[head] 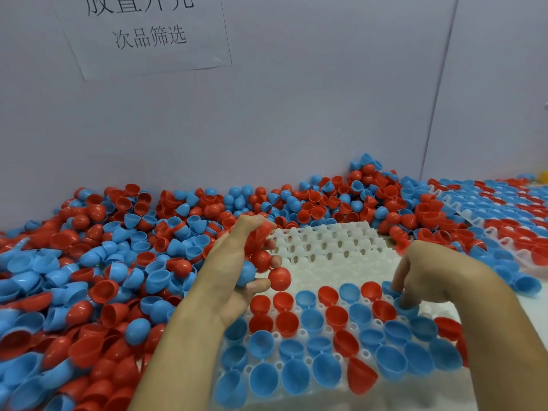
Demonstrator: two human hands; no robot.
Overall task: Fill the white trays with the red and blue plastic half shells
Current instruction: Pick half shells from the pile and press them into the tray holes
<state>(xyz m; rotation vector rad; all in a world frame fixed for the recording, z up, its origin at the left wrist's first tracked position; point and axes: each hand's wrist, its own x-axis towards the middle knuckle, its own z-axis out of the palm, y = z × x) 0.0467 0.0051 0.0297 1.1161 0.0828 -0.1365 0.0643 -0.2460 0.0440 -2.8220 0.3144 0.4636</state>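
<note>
A white tray [326, 247] lies in front of me, its near rows holding red and blue half shells open side up, its far rows bare. My left hand [234, 271] hovers over the tray's left edge and grips a bunch of several shells [261, 256], red ones and a blue one. My right hand [439, 274] reaches down at the tray's right side, its fingertips pressing a blue half shell [406, 307] into a pocket. A loose pile of red and blue shells [103, 277] covers the table to the left and behind.
A second tray [474, 216], filled with shells, lies at the back right. A grey wall with a paper notice [142, 31] stands right behind the pile. A yellow object [543, 176] shows at the far right edge.
</note>
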